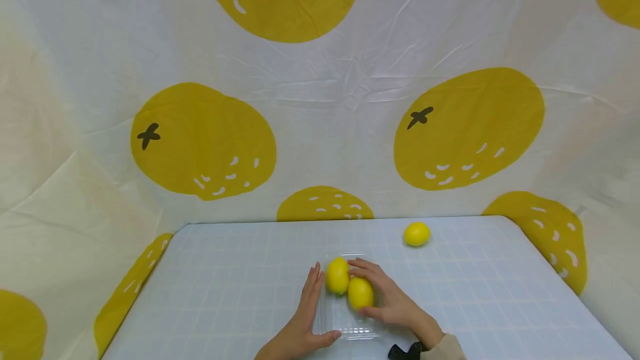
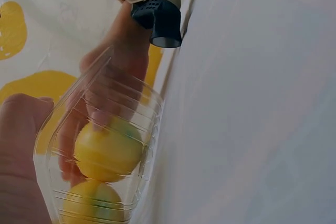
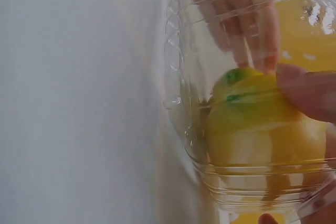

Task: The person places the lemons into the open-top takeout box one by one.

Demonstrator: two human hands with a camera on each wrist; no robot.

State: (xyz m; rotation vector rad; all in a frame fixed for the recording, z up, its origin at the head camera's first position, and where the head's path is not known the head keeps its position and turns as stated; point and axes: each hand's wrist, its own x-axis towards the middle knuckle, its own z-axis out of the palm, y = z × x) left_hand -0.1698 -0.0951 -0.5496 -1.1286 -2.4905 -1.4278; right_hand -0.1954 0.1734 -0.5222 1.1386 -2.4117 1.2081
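Note:
A clear plastic box (image 1: 351, 328) stands on the table with two yellow lemons in it. One lemon (image 1: 337, 275) lies at its back left. My right hand (image 1: 392, 299) reaches in over the right wall and holds the other lemon (image 1: 361, 294), fingers behind it and thumb in front. My left hand (image 1: 305, 315) lies along the box's left wall, its fingers straight and the thumb spread toward the front corner. Through the ribbed wall, the left wrist view shows both lemons, the held one (image 2: 109, 150) under the right hand's fingers. Green tints mark the lemon (image 3: 262, 135) in the right wrist view.
A third lemon (image 1: 417, 234) lies near the table's back edge, right of the box. The table (image 1: 225, 282) has a pale checked cover. Behind it hangs a white cloth (image 1: 340, 143) printed with large yellow fruits. A black wrist device (image 1: 405, 351) sits by the right sleeve.

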